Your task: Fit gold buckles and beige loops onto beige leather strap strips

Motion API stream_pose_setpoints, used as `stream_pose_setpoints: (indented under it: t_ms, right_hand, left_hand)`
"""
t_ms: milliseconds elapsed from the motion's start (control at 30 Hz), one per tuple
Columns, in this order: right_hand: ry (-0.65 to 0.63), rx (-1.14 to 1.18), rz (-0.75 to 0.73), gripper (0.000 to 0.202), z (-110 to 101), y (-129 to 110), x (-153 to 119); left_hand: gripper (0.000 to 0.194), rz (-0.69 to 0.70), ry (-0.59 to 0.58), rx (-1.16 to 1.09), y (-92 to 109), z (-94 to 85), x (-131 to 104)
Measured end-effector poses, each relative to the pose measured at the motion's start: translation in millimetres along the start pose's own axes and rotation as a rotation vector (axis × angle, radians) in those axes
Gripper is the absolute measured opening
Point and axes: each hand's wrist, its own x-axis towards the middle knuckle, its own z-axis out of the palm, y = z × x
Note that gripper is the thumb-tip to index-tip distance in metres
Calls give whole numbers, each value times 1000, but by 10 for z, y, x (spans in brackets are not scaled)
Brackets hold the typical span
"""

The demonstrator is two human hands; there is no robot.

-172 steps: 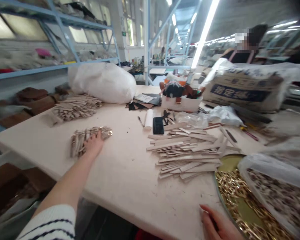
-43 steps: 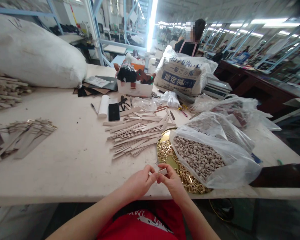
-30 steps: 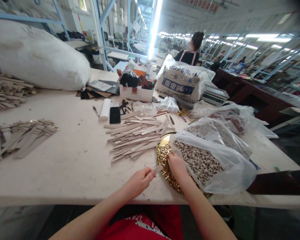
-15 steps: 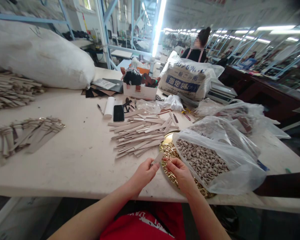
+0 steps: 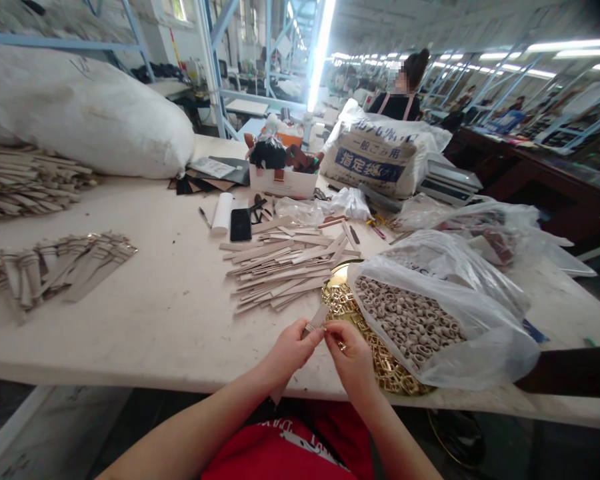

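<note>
A flat beige strap (image 5: 318, 318) sticks up out of my left hand (image 5: 294, 348), whose thumb and fingers are closed on it. A narrow band shows across the strap near the thumb. My right hand (image 5: 353, 357) is pinched close against the left thumb. Small gold metal shows at its fingers, apparently a buckle, largely hidden by them. Just right of the hands lies a round gold tray (image 5: 341, 272) with many gold buckles (image 5: 390, 363). On its right side rests an open plastic bag (image 5: 490, 357) full of small beige loops (image 5: 415, 320).
Loose beige straps (image 5: 280, 267) lie in a pile beyond my hands. Straps with metal ends (image 5: 65, 267) fan out at left. Behind are a phone (image 5: 241, 225), a white box (image 5: 283, 181), a printed sack (image 5: 380, 153) and a large white bag (image 5: 95, 113). A person (image 5: 403, 100) is farther back.
My right hand has moved left and slightly down from over the buckle tray to meet the left hand at the strap. The left hand keeps hold of the strap. The view has shifted slightly.
</note>
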Motion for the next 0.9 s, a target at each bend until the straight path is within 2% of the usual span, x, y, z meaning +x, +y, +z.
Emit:
stream_pose_setpoints:
  t_ms: [100,167,233,333,467,567,667,800,900]
  right_hand:
    - [-10,-16,-60,12,2,-2,-44]
    - [-50,28,-28,12,5,2,-67]
    - [-78,142,65,12,5,7,-77]
    - [-90,361,248,17,1,11,-64]
    - [-157,573,394,22,-9,33,-34]
    - [-53,739,515,22,-25,84,-22]
    - [57,884,622,24,-44,124,-16]
    - [44,993,747,29,6,81,-61]
    - [24,998,788,28,112,14,-142]
  left_hand:
    - [36,-51,-70,-159,24,-4,-2]
    - [34,-75,-87,-243,33,-14,-7]
    - [29,-82,-89,-259,40,-29,-16]
    - [22,-94,-106,-160,55,-48,-37]
    - [24,-89,-119,-43,49,-66,-54]
    - [33,-27,-114,-17,-17,-100,-53]
    - [34,51,-107,156,-87,-148,-73]
    - [30,211,-84,539,-89,-160,-127]
    - [29,260,-59,663,-56,-110,-136]
